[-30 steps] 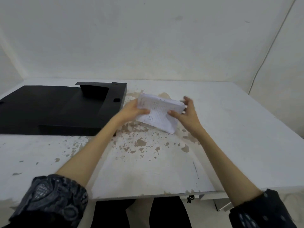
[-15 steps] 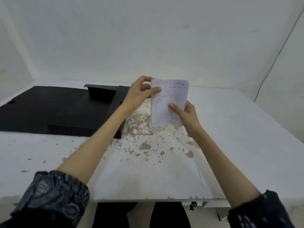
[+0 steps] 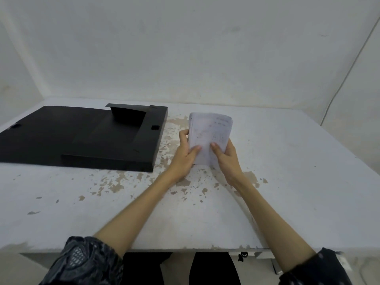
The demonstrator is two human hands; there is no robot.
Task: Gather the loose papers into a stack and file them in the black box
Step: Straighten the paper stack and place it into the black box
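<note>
A stack of white papers with faint printing stands upright on its lower edge on the table, just right of the black box. My left hand grips its lower left side, thumb on the front sheet. My right hand grips the lower right side the same way. The black box lies open and flat at the left, its lid spread out further left and a flap raised at the back. The inside of the box looks dark with nothing visible in it.
The white table has chipped paint with brown patches around the middle. Walls close off the back and right, and a thin cable runs down the right wall. The table's front edge is near my lap.
The stack went from lying tilted in both hands to being held upright in the air, then came down onto its lower edge on the table. My left hand slid from the top corner to the lower side.
</note>
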